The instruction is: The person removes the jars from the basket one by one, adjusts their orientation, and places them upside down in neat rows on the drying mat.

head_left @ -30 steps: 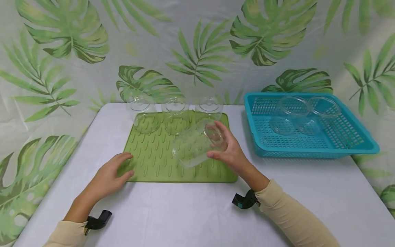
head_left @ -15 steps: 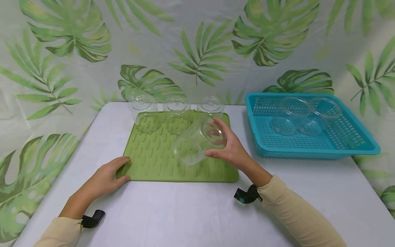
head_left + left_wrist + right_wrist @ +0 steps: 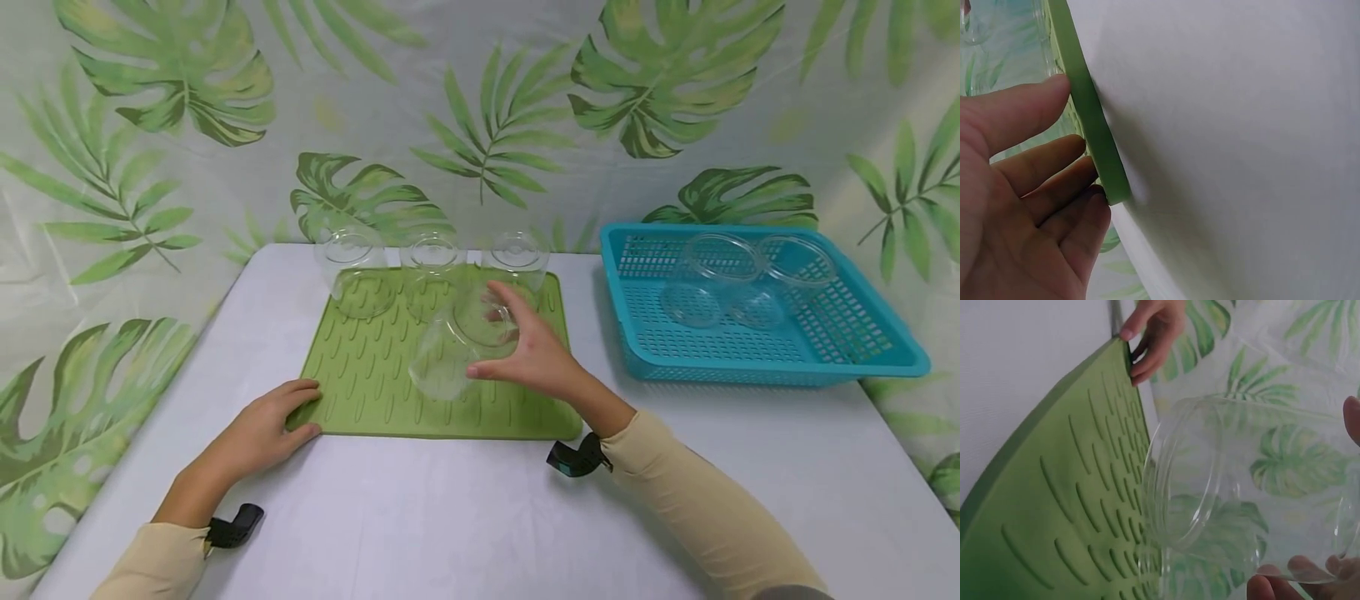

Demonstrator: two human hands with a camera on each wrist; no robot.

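Currently, your right hand [image 3: 531, 353]: grasping tilted clear cup [image 3: 448, 354].
Your left hand [image 3: 258, 431], left of that grip: holding corner of green mat [image 3: 378, 375].

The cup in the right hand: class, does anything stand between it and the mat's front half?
Nothing visible does. The right hand holds the cup tilted over the mat; three cups stand farther back; the left hand holds the mat's near left corner.
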